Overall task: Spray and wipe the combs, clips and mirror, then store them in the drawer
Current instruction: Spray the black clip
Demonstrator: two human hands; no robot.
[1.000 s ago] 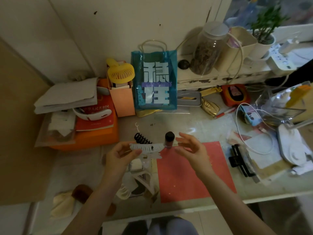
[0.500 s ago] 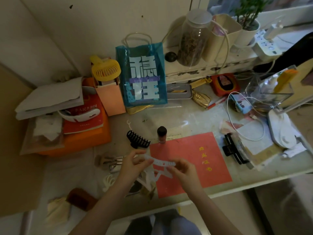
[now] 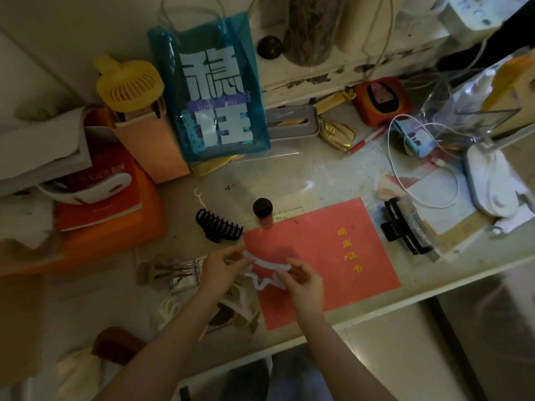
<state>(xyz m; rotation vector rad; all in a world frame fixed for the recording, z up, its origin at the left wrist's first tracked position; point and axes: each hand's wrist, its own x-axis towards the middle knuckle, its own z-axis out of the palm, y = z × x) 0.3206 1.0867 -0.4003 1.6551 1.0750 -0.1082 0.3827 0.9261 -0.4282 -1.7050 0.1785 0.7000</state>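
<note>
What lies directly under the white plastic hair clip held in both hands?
Under the white plastic hair clip, pinched by left hand and right hand, lies the red paper certificate. The desk beneath it is covered.

clip (image 3: 267, 269): looking like white, smooth plastic
claw clip (image 3: 217, 225): showing matt black plastic
bottle (image 3: 263, 215): wearing a matt black cap
folder (image 3: 321, 261): lying as matt red card with yellow print
bag (image 3: 212, 91): gleaming as glossy, see-through teal plastic
fan (image 3: 128, 83): showing yellow plastic
bench (image 3: 289, 180): looking pale, scuffed and faintly shiny
box (image 3: 474, 102): shining as clear plastic
</note>
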